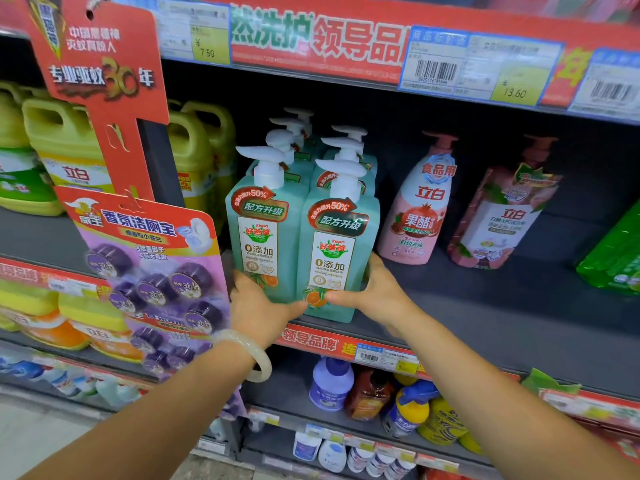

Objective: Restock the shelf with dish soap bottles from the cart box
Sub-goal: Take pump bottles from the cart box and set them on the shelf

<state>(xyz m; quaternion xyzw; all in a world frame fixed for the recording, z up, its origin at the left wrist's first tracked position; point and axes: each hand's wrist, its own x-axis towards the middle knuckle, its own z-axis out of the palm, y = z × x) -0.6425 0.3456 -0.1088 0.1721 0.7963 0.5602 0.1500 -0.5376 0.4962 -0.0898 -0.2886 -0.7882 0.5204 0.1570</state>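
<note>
Forearms: both reach up from the near edge toward the middle shelf; a pale bangle sits on the left wrist.
Left hand: fingers curl round the lower left corner of the front-left teal dish soap bottle, thumb across its base, likely to steady it while the row is squared up.
Right hand: cups the base of the front-right teal dish soap bottle, fingers wrapped round its right side and thumb lying along the front bottom edge, seemingly to slide it flush with its neighbour.
Task bottles: the two front bottles stand upright, touching side by side, at the front lip of the grey shelf; more white-pump bottles of the same kind queue behind them in two files.
Cart box: not in view.
Stage, as a judgement: placement looks nearly done, with only alignment left.
Right of the row: two pink pump bottles stand well apart from the teal ones, with bare shelf between.
Left of the row: yellow jugs sit farther back, partly hidden by a red hanging display strip.
Far above: price labels run along the upper shelf edge.
</note>
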